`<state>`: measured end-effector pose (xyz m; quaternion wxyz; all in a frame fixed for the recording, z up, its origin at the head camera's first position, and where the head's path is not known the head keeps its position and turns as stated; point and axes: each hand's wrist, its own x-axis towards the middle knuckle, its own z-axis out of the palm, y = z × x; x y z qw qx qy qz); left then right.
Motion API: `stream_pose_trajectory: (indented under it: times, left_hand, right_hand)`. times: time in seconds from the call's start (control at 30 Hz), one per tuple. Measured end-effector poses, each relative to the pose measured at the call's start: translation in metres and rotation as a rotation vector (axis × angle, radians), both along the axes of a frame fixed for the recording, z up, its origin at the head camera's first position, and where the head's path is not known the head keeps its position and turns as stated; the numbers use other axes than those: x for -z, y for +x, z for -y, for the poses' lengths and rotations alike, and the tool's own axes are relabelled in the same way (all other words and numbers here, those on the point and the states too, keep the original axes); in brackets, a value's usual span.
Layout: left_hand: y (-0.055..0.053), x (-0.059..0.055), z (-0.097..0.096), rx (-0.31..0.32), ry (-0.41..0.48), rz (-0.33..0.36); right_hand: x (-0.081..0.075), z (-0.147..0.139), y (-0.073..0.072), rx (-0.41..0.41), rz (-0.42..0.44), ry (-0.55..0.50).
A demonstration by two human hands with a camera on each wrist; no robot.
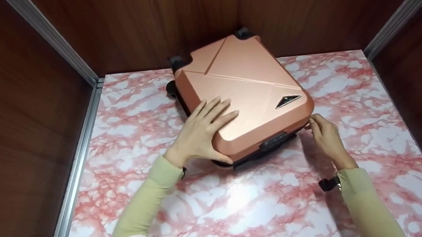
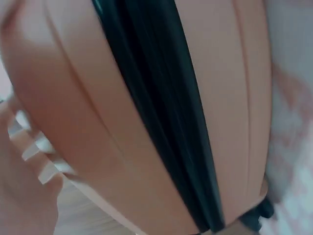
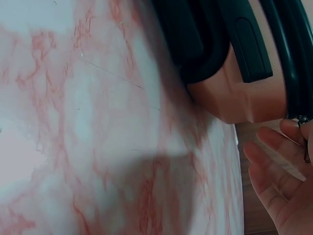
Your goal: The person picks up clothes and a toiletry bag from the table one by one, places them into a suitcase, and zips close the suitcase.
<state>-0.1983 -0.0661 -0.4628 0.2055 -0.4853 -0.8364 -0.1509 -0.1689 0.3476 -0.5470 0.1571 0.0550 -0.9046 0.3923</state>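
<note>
A rose-gold hard-shell suitcase point(image 1: 246, 86) lies flat and askew on the tabletop. Spread over its near left corner, my left hand point(image 1: 201, 132) rests on the lid with straight fingers, the thumb at the front edge. At the near right corner, my right hand point(image 1: 326, 136) pinches a small metal zipper pull point(image 3: 304, 119) between thumb and forefinger. The other fingers stay loosely bent in the right wrist view. A black zipper band point(image 2: 159, 103) runs along the suitcase's side. On its front edge sit a black lock panel point(image 1: 273, 141) and a carry handle point(image 3: 195, 73).
Black wheels point(image 1: 171, 88) stick out at the suitcase's far end, close to the brown back wall point(image 1: 134, 31). Brown panels with metal frame strips point(image 1: 76, 157) flank the pink-and-white marbled tabletop point(image 1: 232, 213). A dark strap point(image 1: 329, 184) shows at my right wrist.
</note>
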Motion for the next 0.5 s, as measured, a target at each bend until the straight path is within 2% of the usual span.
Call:
stream_pose_trajectory:
  times: [0.1,0.2,0.3,0.5]
  left_hand:
    - [-0.0085,-0.0031,0.0012,0.037,-0.084,-0.003]
    - [-0.0108,-0.0035,-0.0006,0.061,-0.118,-0.016]
    - [-0.0103,-0.0021,-0.0019,0.06,-0.111,-0.03]
    - [-0.0076,0.0034,-0.0021,0.01,-0.052,-0.068]
  right_hand:
    - [0.001,0.002,0.0011,-0.005,0.005,-0.011]
    - [0.0019,0.0028,0.0028,-0.003,-0.003,-0.02]
    - [0.003,0.0025,0.0052,-0.006,-0.027,0.0]
    - [0.003,0.0025,0.0099,0.005,-0.073,0.062]
